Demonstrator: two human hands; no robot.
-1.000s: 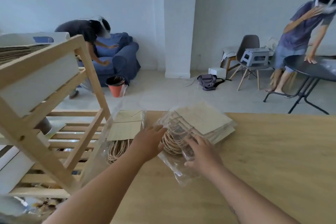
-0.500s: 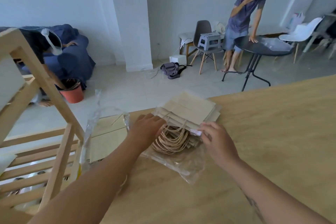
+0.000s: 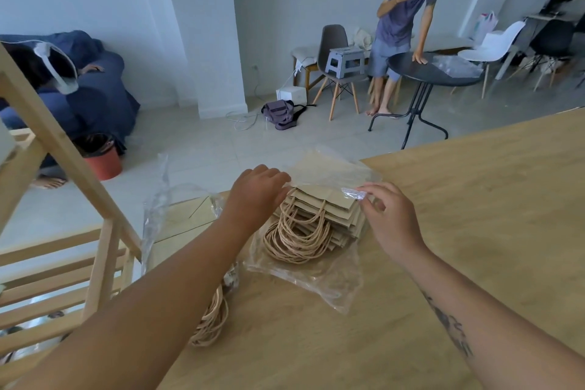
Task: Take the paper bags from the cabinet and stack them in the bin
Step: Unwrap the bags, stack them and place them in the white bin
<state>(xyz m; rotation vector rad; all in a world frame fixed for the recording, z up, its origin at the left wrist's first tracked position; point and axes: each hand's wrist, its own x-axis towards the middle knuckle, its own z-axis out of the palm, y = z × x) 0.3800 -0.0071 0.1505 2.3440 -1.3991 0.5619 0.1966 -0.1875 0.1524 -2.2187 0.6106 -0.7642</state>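
Observation:
A stack of brown paper bags (image 3: 329,209) with twine handles lies in a clear plastic wrapper (image 3: 319,279) on the wooden table (image 3: 474,215). My left hand (image 3: 253,196) rests on the stack's left side at the wrapper's opening. My right hand (image 3: 389,215) pinches the wrapper's upper flap at the stack's right edge. A second wrapped pack of paper bags (image 3: 190,215) lies to the left, partly under my left forearm, with its handles (image 3: 212,320) showing. No bin is in view.
A wooden slatted rack (image 3: 63,168) stands at the left of the table. Beyond the table a person bends over a blue sofa (image 3: 104,89) near a red bucket (image 3: 104,161), and another person stands at a black round table (image 3: 433,73) with chairs.
The view has swung right and down. My right hand has risen from the wrapper's lower part to pinch its upper flap. My left hand has moved up to the stack's top left.

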